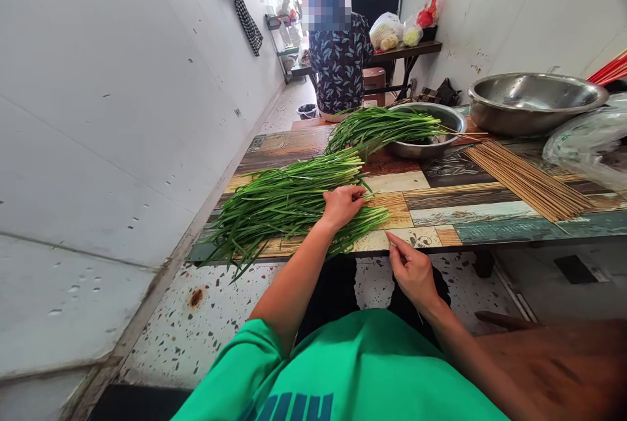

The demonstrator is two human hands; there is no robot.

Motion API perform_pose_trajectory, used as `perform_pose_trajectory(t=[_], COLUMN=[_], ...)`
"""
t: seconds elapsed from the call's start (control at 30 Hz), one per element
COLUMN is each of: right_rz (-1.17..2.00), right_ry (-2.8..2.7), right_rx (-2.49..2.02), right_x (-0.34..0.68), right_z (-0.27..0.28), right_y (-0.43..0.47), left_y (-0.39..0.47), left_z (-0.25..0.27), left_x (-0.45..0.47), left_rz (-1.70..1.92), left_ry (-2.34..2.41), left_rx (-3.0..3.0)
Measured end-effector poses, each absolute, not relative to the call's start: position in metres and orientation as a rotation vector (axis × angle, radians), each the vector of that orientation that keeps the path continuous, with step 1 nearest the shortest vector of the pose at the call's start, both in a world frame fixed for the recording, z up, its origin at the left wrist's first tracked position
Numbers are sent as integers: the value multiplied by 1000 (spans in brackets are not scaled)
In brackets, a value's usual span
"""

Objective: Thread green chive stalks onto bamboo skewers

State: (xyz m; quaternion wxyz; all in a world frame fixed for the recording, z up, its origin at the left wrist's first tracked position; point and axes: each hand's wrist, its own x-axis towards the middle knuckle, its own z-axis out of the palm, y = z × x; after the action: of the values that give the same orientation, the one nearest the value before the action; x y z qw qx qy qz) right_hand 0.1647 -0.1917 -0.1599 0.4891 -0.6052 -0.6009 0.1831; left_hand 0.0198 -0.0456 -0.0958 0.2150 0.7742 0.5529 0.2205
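A broad pile of garlic chives [274, 202] lies across the left of the table, green leaves to the left and pale stems to the right. My left hand [343, 205] rests on the pile near the stem ends, its fingers bent and closed on some chives. Just off the table's front edge, my right hand [414, 272] pinches a thin bamboo skewer, mostly hidden by the hand, with its tip pointing towards the stems. Another bunch of chives [386, 127] lies over the rim of a smaller steel bowl [453, 122], with skewer ends sticking out to its right.
Loose bamboo skewers [529, 179] lie fanned out on the right of the patterned table [435, 202]. Behind them stand a large steel basin [533, 111] and a clear plastic bag [588, 143]. Beyond the table a person [337, 68] sits at another table [411, 52] with bagged food.
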Motion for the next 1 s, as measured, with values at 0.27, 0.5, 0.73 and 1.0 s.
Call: perform_pose_trajectory(t=[0.27,0.5,0.73,1.0], right_rz=[440,432,438,436], right_ry=[-1461,-1464,-1468,-1463], right_rx=[-1455,-1445,-1450,-1448], right_x=[165,166,166,166], right_z=[-156,-156,-156,-158], right_y=[-193,-191,-190,-191], left_y=[-48,-47,-47,-47], left_z=[-93,-91,-90,-91], left_x=[23,23,24,24], left_rz=[594,587,571,570], left_ry=[1602,1609,1620,1637], left_rx=[2054,1969,1958,1971])
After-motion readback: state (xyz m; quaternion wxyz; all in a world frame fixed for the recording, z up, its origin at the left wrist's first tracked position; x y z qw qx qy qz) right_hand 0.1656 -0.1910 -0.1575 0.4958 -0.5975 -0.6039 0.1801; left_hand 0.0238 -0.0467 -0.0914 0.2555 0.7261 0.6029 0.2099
